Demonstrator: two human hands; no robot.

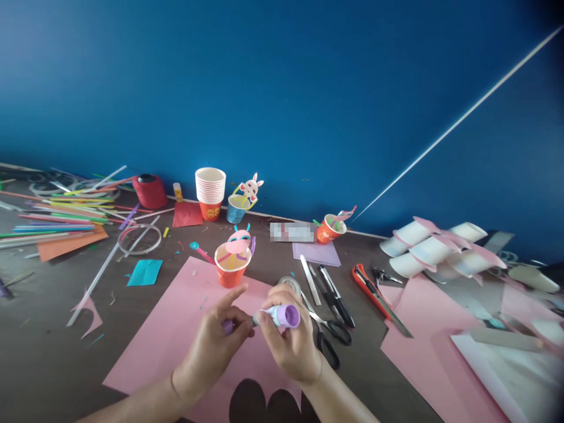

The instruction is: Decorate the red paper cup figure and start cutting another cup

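Observation:
My right hand grips a purple glue stick held sideways, its wide purple end pointing right. My left hand meets the stick's left tip, pinching a small purple piece, with the index finger raised. Both hands hover over a large pink paper sheet that has a scalloped cut-out at its near edge. Just beyond the hands stands an orange paper cup decorated with a pink face and coloured strips.
Black scissors, a tape roll, pens and an orange utility knife lie to the right. Stacked cups, a red thread spool and many straws fill the back left. White cup pieces and pink sheets sit right.

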